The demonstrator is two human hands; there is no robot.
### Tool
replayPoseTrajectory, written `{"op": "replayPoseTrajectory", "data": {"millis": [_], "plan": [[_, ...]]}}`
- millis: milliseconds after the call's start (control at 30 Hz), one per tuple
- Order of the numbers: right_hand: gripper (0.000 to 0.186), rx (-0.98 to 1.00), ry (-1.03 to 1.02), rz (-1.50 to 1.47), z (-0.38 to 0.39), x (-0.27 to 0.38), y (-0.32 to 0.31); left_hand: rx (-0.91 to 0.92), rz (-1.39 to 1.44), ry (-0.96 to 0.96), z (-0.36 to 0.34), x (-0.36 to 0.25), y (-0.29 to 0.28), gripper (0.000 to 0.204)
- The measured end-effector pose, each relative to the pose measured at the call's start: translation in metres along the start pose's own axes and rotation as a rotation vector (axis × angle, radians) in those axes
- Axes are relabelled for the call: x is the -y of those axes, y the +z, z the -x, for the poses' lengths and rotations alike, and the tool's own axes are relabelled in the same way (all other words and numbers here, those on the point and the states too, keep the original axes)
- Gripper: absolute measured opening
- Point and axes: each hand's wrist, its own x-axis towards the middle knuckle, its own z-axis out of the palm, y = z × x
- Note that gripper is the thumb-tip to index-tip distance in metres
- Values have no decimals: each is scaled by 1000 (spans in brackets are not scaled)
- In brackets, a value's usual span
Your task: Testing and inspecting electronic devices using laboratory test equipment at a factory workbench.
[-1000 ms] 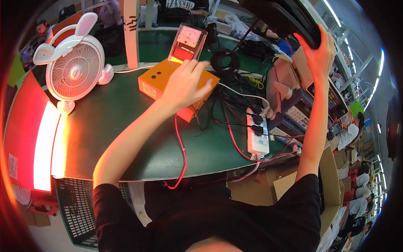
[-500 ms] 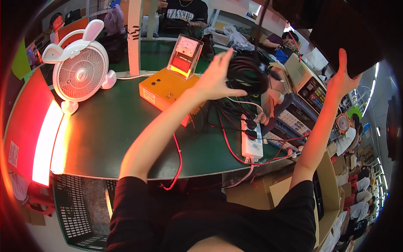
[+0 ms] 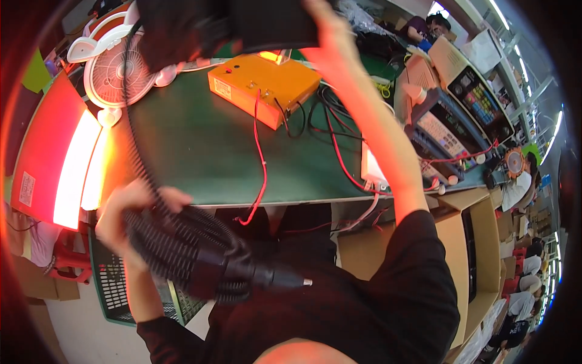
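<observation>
Black coiled cable (image 3: 159, 242): my left hand (image 3: 124, 209) grasps it near green desk's (image 3: 194, 158) front edge; right hand (image 3: 329, 37) grips black flat-sided object (image 3: 273, 24). Likely step: cable handling; next needs slack.

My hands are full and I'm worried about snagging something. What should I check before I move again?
1. Coil held in left hand: ok.
2. Device held in right hand: ok, hand at its edge.
3. Cord clear of fan: cannot tell; it crosses in front in this view.
4. Meter dial visible: not ok; the device hides it.
5. Red lead clear of table edge: not ok; it hangs over the front.
</observation>
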Motion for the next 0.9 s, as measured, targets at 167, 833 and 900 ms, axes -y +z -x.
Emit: {"op": "replayPoseTrajectory", "data": {"millis": [167,833,900], "plan": [[39,321,466,154,8,-82,40,-37,-283,-62,-6,-78,-48,15],[44,569,818,407,-13,-141,12,-128,-581,-875,-117,67,-82,58],[30,503,794,444,-15,-147,12,93,-748,-951,-115,86,-71,71]]}}
